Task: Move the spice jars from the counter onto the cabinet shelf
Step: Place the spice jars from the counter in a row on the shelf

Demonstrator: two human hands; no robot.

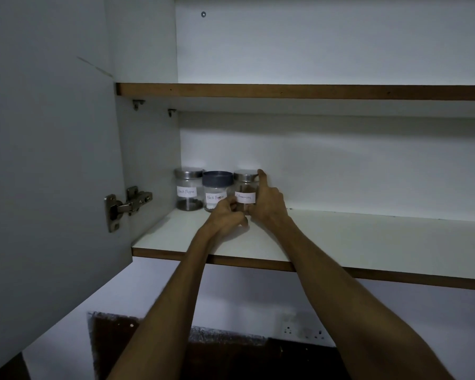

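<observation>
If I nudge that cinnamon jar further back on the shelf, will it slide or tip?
The cinnamon jar looks squat with a flat base on the smooth white shelf, so it will probably slide rather than tip. It appears to be clear glass holding little, so likely rigid, light and breakable. The right hand presses high, near the metal lid; pushing lower seems safer.

Three jars on shelf (340, 237). Right hand (268, 202) wraps cinnamon jar (246, 189); left hand (226, 215) at its 7 o'clock.

I have both arms stretched up and forward, bare forearms converging. Left hand (225, 215) fingers curled, pinching low. Right hand (268, 202) wrapped in a grip, thumb pointing up.
</observation>
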